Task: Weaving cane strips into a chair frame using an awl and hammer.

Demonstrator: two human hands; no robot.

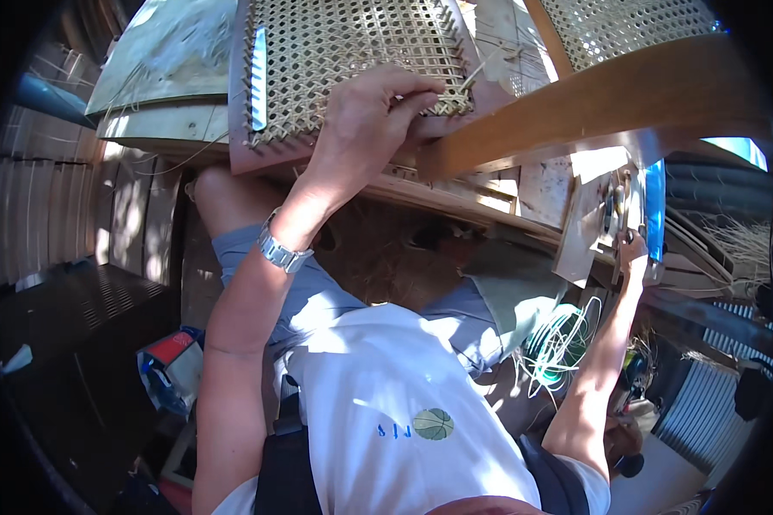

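Just left of the tan, hole-patterned cane panel [343, 39], we see a pale green flat board [163, 60]. Our left hand [365, 120], a silver metal watch [283, 251] at its wrist, is over the panel's near edge, thumb and index finger nearly together; we cannot tell whether they pinch anything. A thin, pale cane strand [482, 70] juts up by the panel's near right corner. Right of the panel extends a curved brown wooden bar [593, 112]. Well right of the panel, our right hand [633, 255] reaches a blue-edged wooden tray [655, 202], fingers curled; we cannot tell whether they grip anything.
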